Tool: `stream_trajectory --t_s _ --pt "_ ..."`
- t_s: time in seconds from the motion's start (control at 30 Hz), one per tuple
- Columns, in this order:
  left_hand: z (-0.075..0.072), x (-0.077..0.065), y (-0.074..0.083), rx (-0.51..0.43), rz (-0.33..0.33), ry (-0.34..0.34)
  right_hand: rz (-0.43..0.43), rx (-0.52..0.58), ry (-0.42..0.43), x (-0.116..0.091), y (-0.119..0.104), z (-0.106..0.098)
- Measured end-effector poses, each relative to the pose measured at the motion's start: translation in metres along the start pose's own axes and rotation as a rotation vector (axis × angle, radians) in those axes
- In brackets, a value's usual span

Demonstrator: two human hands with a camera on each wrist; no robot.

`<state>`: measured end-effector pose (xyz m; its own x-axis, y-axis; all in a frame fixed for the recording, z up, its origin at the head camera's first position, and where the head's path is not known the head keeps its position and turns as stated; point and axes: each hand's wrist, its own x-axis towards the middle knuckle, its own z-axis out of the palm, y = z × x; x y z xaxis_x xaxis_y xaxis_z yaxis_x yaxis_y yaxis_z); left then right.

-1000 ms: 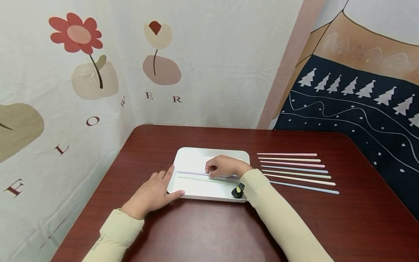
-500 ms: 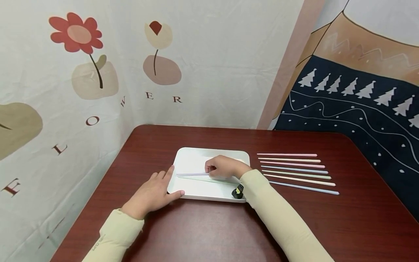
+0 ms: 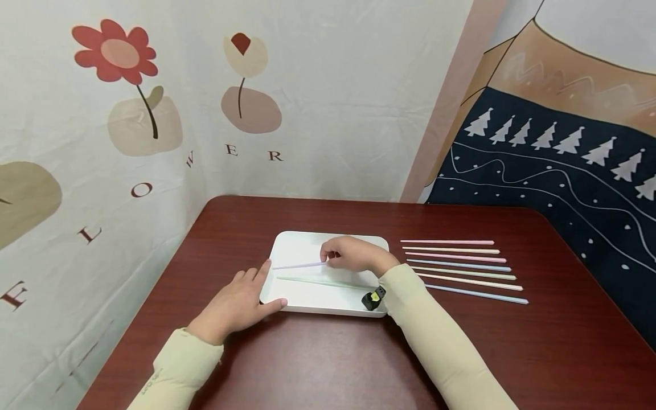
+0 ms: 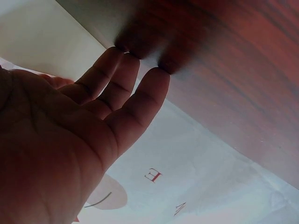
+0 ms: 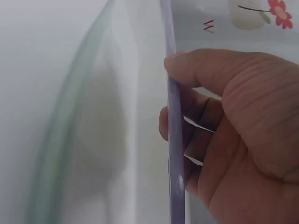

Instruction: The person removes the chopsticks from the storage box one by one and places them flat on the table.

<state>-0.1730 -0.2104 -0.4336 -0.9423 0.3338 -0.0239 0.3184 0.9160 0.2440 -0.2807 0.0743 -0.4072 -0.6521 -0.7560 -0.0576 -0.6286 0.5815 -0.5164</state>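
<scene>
My right hand [image 3: 353,254] pinches a lilac chopstick [image 3: 299,265] between thumb and fingers, over the white tray [image 3: 318,299]. In the right wrist view, the thumb presses on one side of the lilac stick, with fingertips on the other. A pale green chopstick [image 3: 307,281] lies in the tray, slanting slightly, nearer the front than the lilac one. My left hand [image 3: 236,302] rests at the tray's left edge, fingers extended, thumb by the front left corner. The left wrist view shows its straight fingers and palm, with nothing in them.
Right of the tray, several pink, cream, blue and green chopsticks [image 3: 456,261] lie in a row on the dark red table [image 3: 318,359]. A black device [image 3: 373,298] sits at my right wrist. Printed cloth [image 3: 333,114] hangs behind the table.
My right hand has lifted the lilac chopstick away from the green one and moved it toward the tray's back. The left hand stays at the tray's left edge.
</scene>
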Motion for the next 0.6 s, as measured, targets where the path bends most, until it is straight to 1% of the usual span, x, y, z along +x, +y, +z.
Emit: stream_trajectory --t_s 0.13,0.27,0.5,0.6 --pt "0.0 0.0 0.0 0.001 0.001 0.004 -0.02 -0.021 0.022 -0.006 -0.004 -0.01" --pt "0.0 -0.001 0.001 -0.003 0.0 0.003 -0.011 -0.033 0.028 -0.016 -0.005 -0.02" --pt "0.0 -0.002 0.001 -0.006 -0.004 -0.007 0.093 -0.024 0.047 -0.038 -0.004 -0.033" --pt "-0.001 -0.001 0.001 -0.004 -0.002 -0.003 0.122 -0.015 0.057 -0.049 -0.001 -0.037"
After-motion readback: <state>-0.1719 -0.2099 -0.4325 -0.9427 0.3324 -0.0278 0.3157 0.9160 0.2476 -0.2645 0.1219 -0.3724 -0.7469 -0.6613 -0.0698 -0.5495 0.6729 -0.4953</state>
